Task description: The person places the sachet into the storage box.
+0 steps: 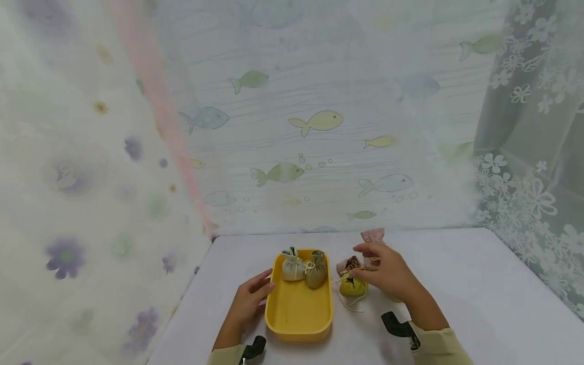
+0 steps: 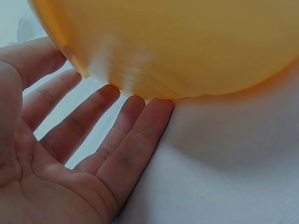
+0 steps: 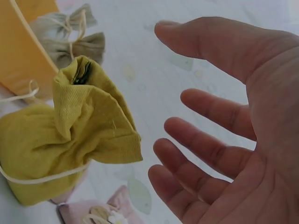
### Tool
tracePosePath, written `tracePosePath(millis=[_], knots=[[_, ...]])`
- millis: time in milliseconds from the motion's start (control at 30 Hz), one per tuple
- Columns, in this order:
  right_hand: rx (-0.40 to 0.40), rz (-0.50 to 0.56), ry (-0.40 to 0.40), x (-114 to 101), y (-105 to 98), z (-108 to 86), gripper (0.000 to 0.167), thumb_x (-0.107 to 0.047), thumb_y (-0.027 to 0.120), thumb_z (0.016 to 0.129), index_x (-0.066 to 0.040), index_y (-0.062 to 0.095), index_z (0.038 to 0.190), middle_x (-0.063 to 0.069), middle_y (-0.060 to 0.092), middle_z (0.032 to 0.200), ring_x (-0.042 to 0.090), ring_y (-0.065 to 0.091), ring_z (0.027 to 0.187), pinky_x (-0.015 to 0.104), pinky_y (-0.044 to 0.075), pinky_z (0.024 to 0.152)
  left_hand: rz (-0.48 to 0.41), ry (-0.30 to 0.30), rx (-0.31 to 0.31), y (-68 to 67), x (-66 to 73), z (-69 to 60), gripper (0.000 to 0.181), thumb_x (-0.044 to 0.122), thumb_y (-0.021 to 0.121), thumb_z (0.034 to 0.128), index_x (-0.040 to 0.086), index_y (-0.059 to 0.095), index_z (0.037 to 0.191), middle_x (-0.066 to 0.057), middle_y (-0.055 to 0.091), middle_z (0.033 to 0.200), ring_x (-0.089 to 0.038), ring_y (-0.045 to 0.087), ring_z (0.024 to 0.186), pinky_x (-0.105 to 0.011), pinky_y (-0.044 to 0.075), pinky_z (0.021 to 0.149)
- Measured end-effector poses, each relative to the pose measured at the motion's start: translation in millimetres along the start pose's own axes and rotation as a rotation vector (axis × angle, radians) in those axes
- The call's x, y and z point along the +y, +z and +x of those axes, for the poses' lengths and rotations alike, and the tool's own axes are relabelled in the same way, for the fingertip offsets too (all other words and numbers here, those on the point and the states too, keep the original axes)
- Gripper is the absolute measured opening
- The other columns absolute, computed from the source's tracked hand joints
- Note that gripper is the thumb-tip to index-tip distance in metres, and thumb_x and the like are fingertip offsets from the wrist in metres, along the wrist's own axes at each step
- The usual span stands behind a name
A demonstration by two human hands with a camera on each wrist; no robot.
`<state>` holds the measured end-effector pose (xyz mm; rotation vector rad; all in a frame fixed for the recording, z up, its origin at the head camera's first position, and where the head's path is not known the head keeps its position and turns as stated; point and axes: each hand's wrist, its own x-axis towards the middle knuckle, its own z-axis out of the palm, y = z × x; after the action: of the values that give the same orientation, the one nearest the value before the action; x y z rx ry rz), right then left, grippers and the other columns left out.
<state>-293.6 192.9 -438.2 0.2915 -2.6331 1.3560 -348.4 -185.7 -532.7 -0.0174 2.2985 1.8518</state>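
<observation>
My left hand rests against the left side of a yellow plastic tray, its fingertips touching the wall in the left wrist view. Two drawstring pouches, one pale grey and one brown, sit at the tray's far end. To the right of the tray lies a yellow drawstring pouch with a loose cream cord. My right hand hovers beside it with fingers spread, and a gap shows between them in the right wrist view.
A pink pouch lies just behind the yellow one, and another pink pouch stands farther back, partly hidden by the right hand. The white table meets a fish-print curtain at the back.
</observation>
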Motion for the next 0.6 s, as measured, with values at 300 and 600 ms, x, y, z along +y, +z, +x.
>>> tracePosePath(millis=[300,600], knots=[[-0.097,0.034,0.009,10.0,-1.2,0.6,0.067,-0.03,0.095,0.075,-0.019,0.065,0.133,0.007,0.062,0.141,0.04,0.062,0.127,0.054,0.055,0.103,-0.009,0.004,-0.01,-1.1,-3.3,1.0,0.057,0.044,0.072,0.0962,0.03,0.057,0.149,-0.016,0.056,0.151,-0.026,0.066,0.125,-0.041,0.062,0.094],[-0.13,-0.109,-0.089,16.5,9.5,4.3,0.058,-0.025,0.097,0.071,-0.02,0.072,0.123,0.001,0.065,0.123,0.027,0.063,0.117,0.051,0.058,0.096,-0.002,0.003,-0.001,-1.0,-1.2,0.9,0.057,0.045,0.073,0.0958,0.031,0.057,0.149,-0.015,0.056,0.151,-0.026,0.066,0.125,-0.042,0.062,0.093]])
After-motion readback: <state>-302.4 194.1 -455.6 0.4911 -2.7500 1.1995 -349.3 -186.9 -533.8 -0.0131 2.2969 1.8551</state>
